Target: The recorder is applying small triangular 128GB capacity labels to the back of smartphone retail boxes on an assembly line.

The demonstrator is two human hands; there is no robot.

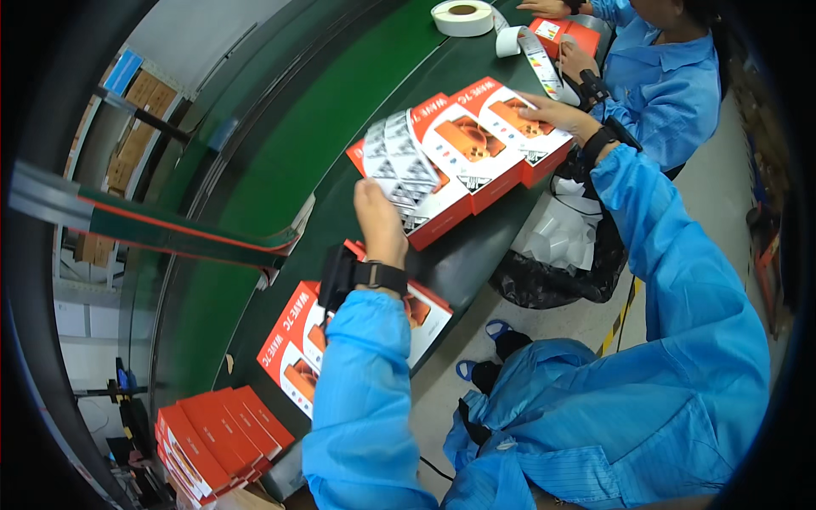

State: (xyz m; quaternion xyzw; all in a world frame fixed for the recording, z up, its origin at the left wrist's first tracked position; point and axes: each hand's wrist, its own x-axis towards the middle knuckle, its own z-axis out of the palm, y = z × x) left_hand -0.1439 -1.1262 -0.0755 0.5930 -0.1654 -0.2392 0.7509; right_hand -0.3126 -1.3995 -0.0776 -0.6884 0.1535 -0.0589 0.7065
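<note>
Grasping a label strip (399, 161) in left grip (379, 219), a box (517, 126) in right grip (568, 116).

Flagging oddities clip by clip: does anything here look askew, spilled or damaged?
No spill or damage stands out. Slightly askew: the red-and-white smartphone boxes by the right hand sit staggered, edges not flush. Beyond them, a white label strip lies curled loose beside a label roll.

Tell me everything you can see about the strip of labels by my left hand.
The label strip is white, printed with black-and-grey triangles, and looks like thin, flexible paper. It curves over the left end of the red-and-white boxes, slightly blurred. Your left hand is at its lower left edge, seemingly gripping it; whether it touches the boxes is unclear.
</note>
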